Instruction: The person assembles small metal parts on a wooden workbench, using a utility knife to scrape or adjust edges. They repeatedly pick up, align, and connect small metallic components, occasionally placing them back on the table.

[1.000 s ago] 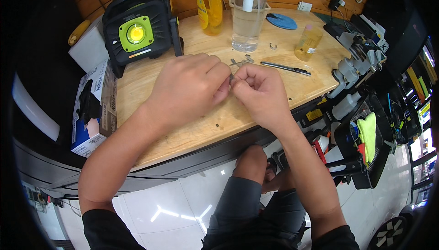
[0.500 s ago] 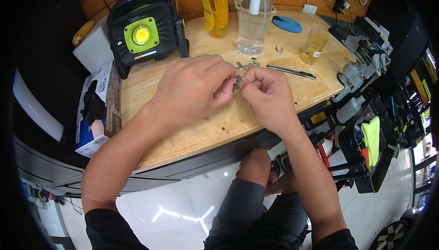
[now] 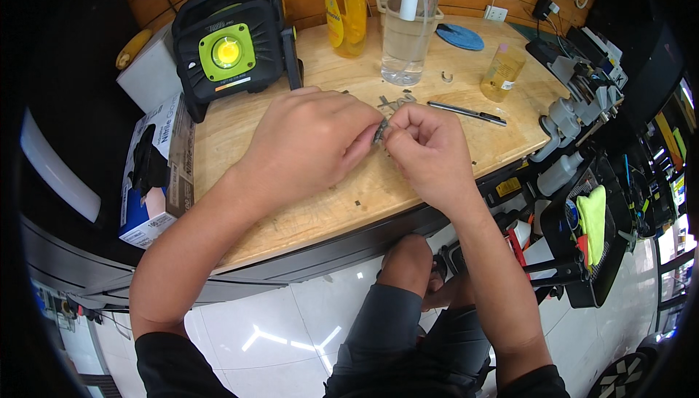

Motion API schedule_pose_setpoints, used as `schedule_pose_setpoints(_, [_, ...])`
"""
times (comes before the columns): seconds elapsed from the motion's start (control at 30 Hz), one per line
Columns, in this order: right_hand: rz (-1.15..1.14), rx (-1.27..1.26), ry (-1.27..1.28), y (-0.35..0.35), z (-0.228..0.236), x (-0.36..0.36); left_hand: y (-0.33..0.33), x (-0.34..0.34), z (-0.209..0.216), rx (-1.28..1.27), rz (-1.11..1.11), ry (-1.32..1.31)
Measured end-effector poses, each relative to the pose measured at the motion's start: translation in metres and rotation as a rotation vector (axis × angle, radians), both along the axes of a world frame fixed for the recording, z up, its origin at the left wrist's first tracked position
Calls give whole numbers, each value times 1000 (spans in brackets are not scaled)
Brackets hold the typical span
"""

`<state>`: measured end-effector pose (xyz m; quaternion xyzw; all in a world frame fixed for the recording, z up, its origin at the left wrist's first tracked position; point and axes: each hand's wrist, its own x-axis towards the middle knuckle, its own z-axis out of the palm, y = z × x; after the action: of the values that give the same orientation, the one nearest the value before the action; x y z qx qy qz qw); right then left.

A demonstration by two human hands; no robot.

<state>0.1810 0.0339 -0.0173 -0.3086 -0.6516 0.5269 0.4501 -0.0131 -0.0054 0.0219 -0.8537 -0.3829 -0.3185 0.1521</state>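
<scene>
Over the middle of the wooden tabletop [image 3: 291, 241] my left hand [image 3: 309, 136] and my right hand [image 3: 433, 152] meet, fingertips almost touching. Both are closed in a pinch on a small dark-grey piece [image 3: 379, 131], mostly covered by the fingers; its exact kind cannot be made out. Just beyond the fingertips lie several flat grey pieces [image 3: 399, 101], some shaped like letters. A slim silver-and-black pen-like tool [image 3: 467, 112] rests to the right of them. Farther back sits a small C-shaped piece [image 3: 446, 77].
A black work light with a green face [image 3: 227, 52] stands at the left, beside a glove box [image 3: 156, 172]. Along the back are a yellow soap bottle [image 3: 346, 12], a clear spray bottle [image 3: 409, 34] and a blue round pad [image 3: 460, 37]. An amber bottle [image 3: 502, 74] stands right.
Both hands stay together with a slight shift of the fingers, and the grey piece between them shows a little more. The whole view has moved slightly.
</scene>
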Motion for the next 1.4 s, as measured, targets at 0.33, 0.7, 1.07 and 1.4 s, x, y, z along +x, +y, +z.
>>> schedule_pose_setpoints(0.33, [20,13,-8,5,-6,-1,1,9,5,190,22,130])
schedule_pose_setpoints(0.7, [37,-58,50,2,0,2,-4,5,5,78,48,55])
schedule_pose_setpoints(1.07, [83,20,-41,5,-3,2,-4,6,4,137,70,251])
schedule_pose_setpoints(1.4, [68,-9,-34,6,-2,3,-4,8,3,197,25,96])
